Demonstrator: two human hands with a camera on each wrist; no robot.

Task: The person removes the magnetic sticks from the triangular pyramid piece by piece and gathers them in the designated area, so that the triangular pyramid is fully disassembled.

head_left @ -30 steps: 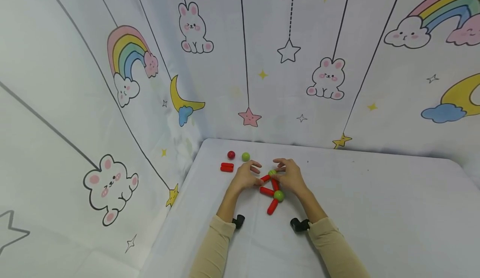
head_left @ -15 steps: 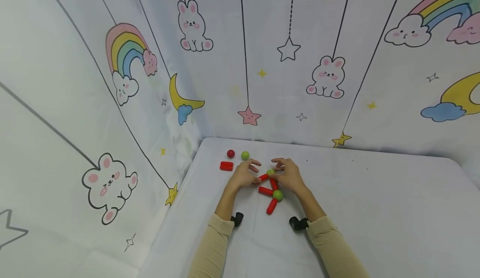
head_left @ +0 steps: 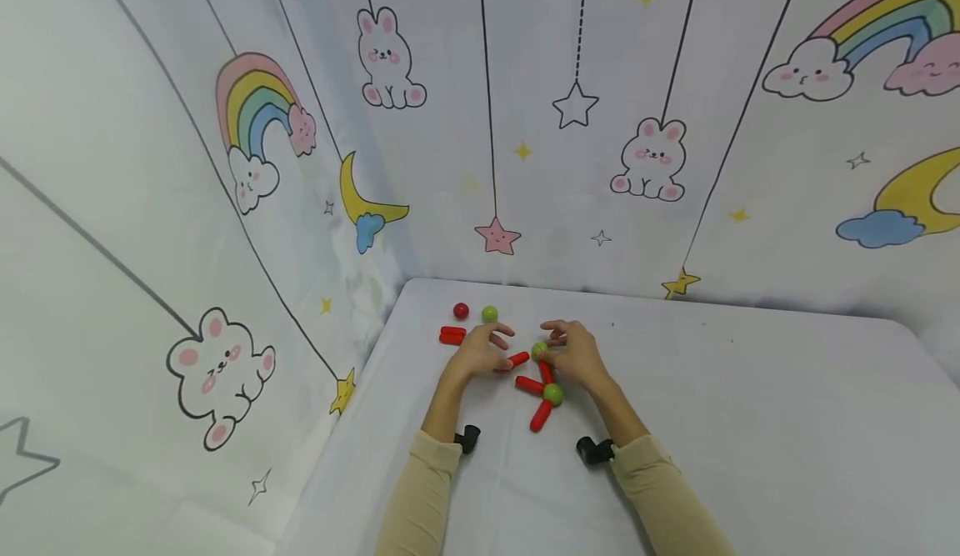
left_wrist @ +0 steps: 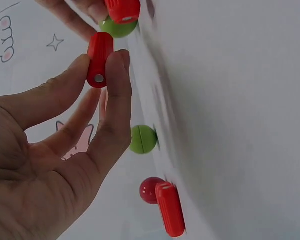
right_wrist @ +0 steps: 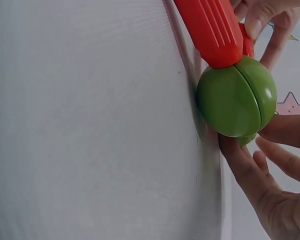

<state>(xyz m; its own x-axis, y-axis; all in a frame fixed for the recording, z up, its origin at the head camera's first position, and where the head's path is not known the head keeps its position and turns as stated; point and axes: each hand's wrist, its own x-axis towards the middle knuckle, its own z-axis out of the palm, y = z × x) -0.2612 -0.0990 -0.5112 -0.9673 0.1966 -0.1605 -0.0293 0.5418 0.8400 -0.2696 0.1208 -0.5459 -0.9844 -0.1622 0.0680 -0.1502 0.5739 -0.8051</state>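
Observation:
My left hand [head_left: 480, 351] pinches a short red magnetic rod [left_wrist: 100, 60] between thumb and finger; a silvery disc shows in its end. The rod is apart from the far green ball [head_left: 540, 351]. My right hand [head_left: 579, 354] grips a second red rod [head_left: 547, 372] just below that ball; its fingertips are partly hidden behind the near green ball [right_wrist: 237, 97] in the right wrist view. This rod joins the two green balls. Two more red rods stick out from the near ball, one leftward [head_left: 529, 385] and one toward the person [head_left: 541, 416].
A loose red ball [head_left: 461, 311] and a green ball [head_left: 490, 314] lie at the back left of the white table [head_left: 750, 423]. Red rods [head_left: 452, 336] lie side by side in front of them. A patterned cloth [head_left: 435, 164] hangs behind and to the left.
My left hand has drawn its red rod leftward, off the far green ball, opening a gap. The right hand keeps its grip on the joined pieces, almost in place.

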